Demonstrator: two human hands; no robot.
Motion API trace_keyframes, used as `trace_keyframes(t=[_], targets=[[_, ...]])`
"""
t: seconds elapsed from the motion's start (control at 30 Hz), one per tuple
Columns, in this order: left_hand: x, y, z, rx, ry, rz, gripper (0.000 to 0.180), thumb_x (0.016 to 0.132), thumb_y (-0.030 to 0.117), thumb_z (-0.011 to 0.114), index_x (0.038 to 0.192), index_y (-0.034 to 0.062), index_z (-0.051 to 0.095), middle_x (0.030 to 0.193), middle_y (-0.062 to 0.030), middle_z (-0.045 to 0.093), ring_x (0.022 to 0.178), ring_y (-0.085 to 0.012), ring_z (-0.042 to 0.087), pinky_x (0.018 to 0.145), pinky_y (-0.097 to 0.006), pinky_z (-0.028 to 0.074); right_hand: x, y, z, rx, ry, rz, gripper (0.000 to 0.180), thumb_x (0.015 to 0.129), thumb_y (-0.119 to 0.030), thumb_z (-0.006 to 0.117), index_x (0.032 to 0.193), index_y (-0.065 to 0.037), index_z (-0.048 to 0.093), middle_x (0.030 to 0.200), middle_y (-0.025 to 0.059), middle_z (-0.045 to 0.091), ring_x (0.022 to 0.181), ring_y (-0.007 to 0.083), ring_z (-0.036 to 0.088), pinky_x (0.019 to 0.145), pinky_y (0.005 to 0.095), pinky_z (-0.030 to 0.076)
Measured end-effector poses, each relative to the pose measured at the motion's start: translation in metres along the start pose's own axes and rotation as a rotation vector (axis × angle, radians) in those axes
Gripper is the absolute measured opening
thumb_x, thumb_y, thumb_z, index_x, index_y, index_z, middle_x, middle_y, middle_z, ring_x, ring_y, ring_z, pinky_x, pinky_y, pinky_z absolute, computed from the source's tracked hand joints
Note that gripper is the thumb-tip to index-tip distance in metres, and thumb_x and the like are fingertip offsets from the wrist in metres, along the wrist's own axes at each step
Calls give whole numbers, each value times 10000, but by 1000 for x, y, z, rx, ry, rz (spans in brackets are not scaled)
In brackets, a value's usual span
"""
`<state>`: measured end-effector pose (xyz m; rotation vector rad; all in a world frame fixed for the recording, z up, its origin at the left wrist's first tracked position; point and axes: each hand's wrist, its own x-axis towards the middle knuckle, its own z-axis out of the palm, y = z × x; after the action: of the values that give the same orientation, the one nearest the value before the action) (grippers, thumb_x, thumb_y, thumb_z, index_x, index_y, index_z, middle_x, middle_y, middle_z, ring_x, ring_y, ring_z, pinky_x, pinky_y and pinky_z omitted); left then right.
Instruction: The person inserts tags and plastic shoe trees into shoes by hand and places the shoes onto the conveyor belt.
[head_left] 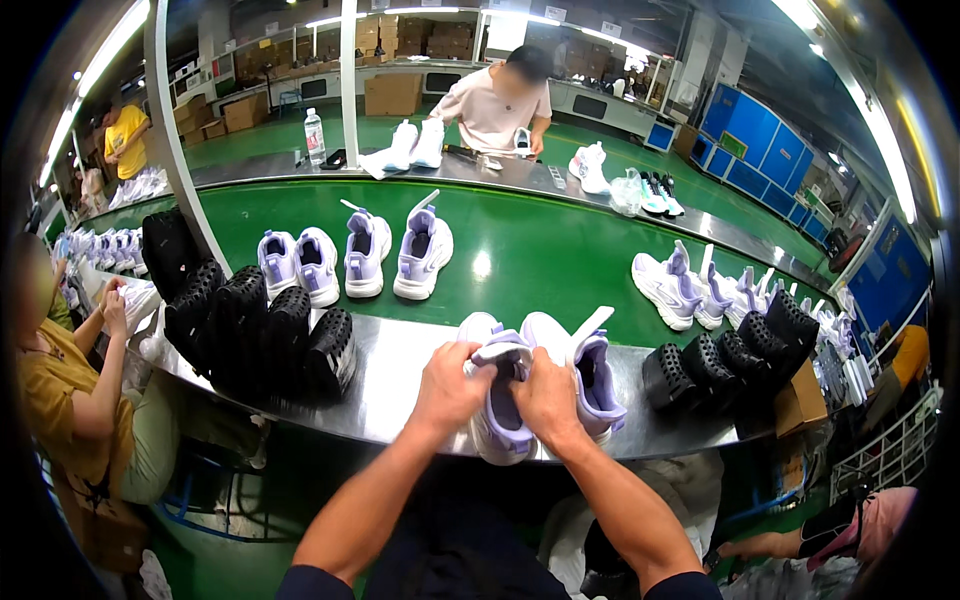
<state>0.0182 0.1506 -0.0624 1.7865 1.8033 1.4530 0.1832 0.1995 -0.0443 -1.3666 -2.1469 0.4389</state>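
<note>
Both hands are on a white and lilac sneaker (503,447) at the metal edge of the bench, its heel toward me. My left hand (448,388) is closed on the left side of its tongue and collar, thumb and fingers pinching there. My right hand (548,398) is closed on the right side of its opening, with some fingertips hidden inside. Against my right hand stands the matching sneaker (602,398), its pale tongue (592,328) sticking up.
Lilac sneakers (422,258) stand on the green belt (520,235) ahead; more sneakers (665,288) sit at right. Black perforated shoe-shaped pieces flank me at left (285,340) and right (712,360). Across the belt a person (500,105) handles a shoe; another person (75,380) sits at left.
</note>
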Motion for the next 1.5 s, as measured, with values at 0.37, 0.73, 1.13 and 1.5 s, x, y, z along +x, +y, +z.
trace_keyframes(t=[0.37, 0.73, 1.13, 1.5], targets=[[-36, 22, -19, 5, 35, -220, 433, 756, -14, 561, 1185, 38, 572, 948, -226, 602, 895, -413, 618, 827, -482, 503, 19, 5, -17, 454, -259, -396, 322, 762, 117, 491, 1007, -15, 653, 962, 81, 652, 932, 219, 626, 851, 313, 480], [-27, 46, -21, 96, -136, -183, 403, 845, -6, 615, 1230, 104, 658, 1006, -226, 619, 950, -418, 632, 844, -474, 518, -21, 3, 1, 200, 316, -303, 386, 800, -49, 730, 1151, -1, 576, 875, 174, 669, 789, 340, 684, 719, 445, 542], [4, 65, -16, 413, -101, 132, 320, 810, 74, 682, 1130, 94, 698, 1041, -121, 627, 1033, -348, 608, 898, -424, 519, -17, 15, 10, 629, 350, 141, 137, 924, -78, 636, 992, 41, 624, 781, 98, 676, 672, 146, 632, 608, 336, 538], [12, 56, -25, 636, -524, 1009, 88, 732, 156, 646, 743, 71, 669, 871, -46, 589, 903, -218, 574, 762, -342, 474, -3, 30, 2, 768, 248, 117, 225, 935, -57, 523, 1075, 53, 661, 841, 143, 713, 737, 219, 667, 686, 340, 525]])
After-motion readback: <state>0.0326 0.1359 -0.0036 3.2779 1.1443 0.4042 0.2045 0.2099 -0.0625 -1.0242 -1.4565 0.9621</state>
